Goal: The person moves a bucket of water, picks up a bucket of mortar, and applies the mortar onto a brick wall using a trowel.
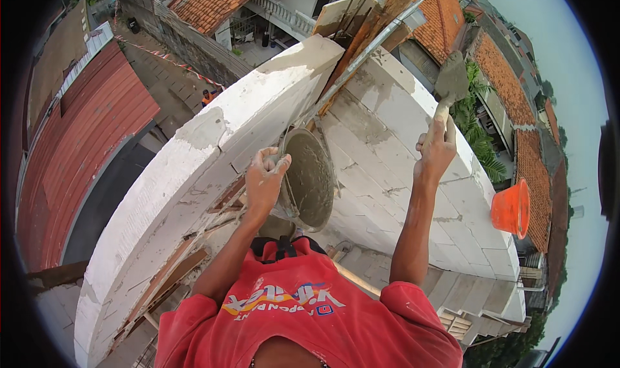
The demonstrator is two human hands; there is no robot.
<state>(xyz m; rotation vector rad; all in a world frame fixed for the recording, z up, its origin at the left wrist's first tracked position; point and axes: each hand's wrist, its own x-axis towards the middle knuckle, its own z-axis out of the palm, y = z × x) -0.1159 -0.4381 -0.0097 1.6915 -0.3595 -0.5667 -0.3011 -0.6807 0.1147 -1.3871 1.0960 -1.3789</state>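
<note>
My left hand (pixel 267 177) grips the rim of a bucket (pixel 307 184) of wet grey mortar, which is tilted toward me between two white block walls. My right hand (pixel 434 148) is wrapped round the handle of a mortar-coated trowel (pixel 452 77), its blade raised beside the top of the right block wall (pixel 400 135). The left block wall (pixel 148 194) curves down toward the lower left, with grey mortar patches on its top.
An orange bucket (pixel 509 208) sits at the right wall's outer side. Timber and a metal bar (pixel 361 58) rise at the corner. Below are red metal roofing (pixel 77 174), tiled roofs (pixel 439 26), plants, striped tape and a person (pixel 208 98) in the lane.
</note>
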